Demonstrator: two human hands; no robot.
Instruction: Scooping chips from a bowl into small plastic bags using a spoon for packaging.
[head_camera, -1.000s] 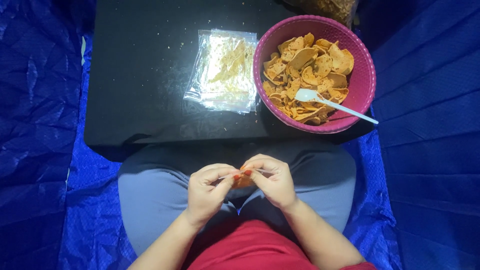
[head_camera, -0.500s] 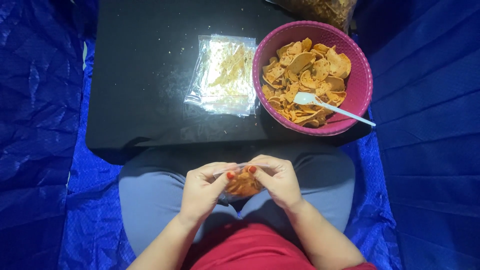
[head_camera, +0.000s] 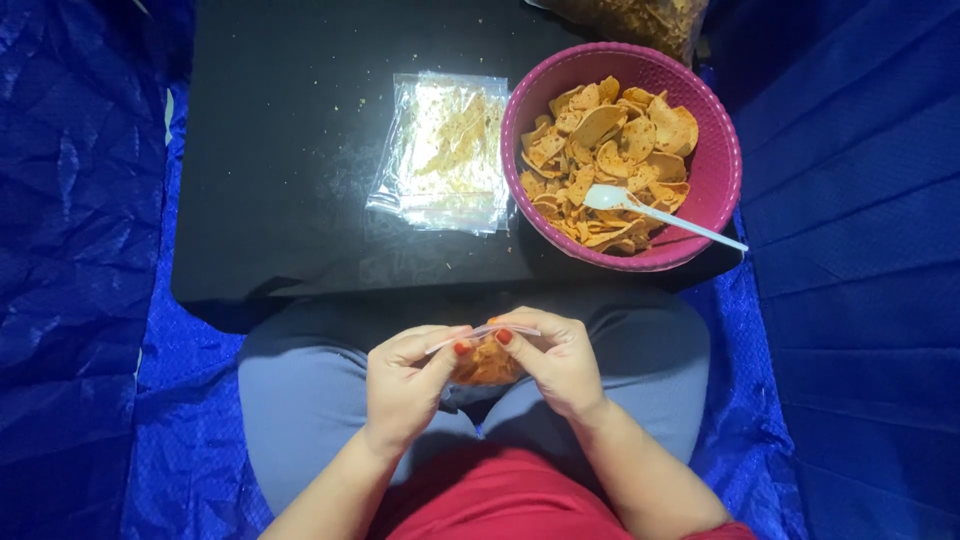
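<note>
Since the earlier frame the two hands have barely shifted, they've just pulled the top edge of the little bag out straighter between them, and the bowl and everything on the bench sits where it was.

So right now from my end: left hand (head_camera: 410, 385) and right hand (head_camera: 555, 360) are both over the lap, each pinching one end of the bag (head_camera: 487, 358) at its mouth, thumbs and fingertips closed on the clear plastic. The bag is small, see-through, stuffed with orange chips, and it hangs between the two hands just above the grey-trousered legs, well short of the bench edge.

Up on the black bench (head_camera: 280, 180) there's a flat pile of clear bags (head_camera: 445, 150) with a few chips showing through, lying just left of a pink bowl (head_camera: 715, 150). The bowl is full of the same orange chips (head_camera: 610, 140), and a white spoon (head_camera: 655, 210) lies in it, scoop end in the chips and handle sticking out over the rim to the right. Crumbs dusted over the bench. Blue tarp (head_camera: 80, 250) all around, both sides.
</note>
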